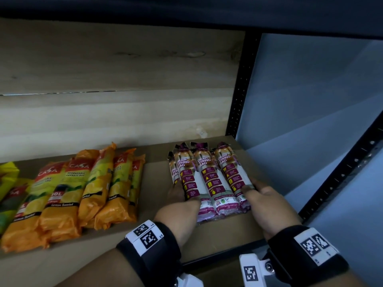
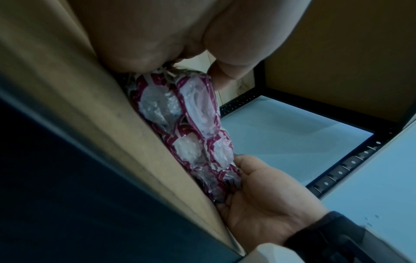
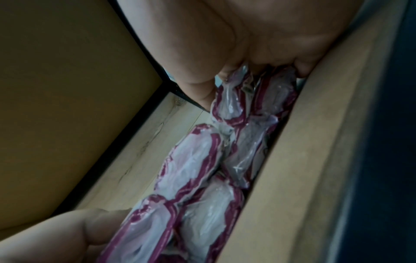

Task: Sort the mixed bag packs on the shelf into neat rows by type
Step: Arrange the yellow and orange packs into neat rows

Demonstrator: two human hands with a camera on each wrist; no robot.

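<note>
Both hands clasp the purple packs (image 1: 209, 179) from either side on the shelf (image 1: 157, 183).

The left hand (image 1: 178, 193) lies against the left flank of the bundle, fingers tucked along and under the outermost pack; the right hand (image 1: 263, 195) cups the right flank, fingers curled over the top of the rightmost pack. The packs lie side by side, some stacked, near ends toward the wrists, at the right end of the shelf by the black post (image 1: 238, 90). In the wrist views their clear crimped ends (image 2: 191, 124) sit between the two palms. The orange packs (image 1: 83, 189) lie in a row well apart to the left, touching neither hand.
</note>
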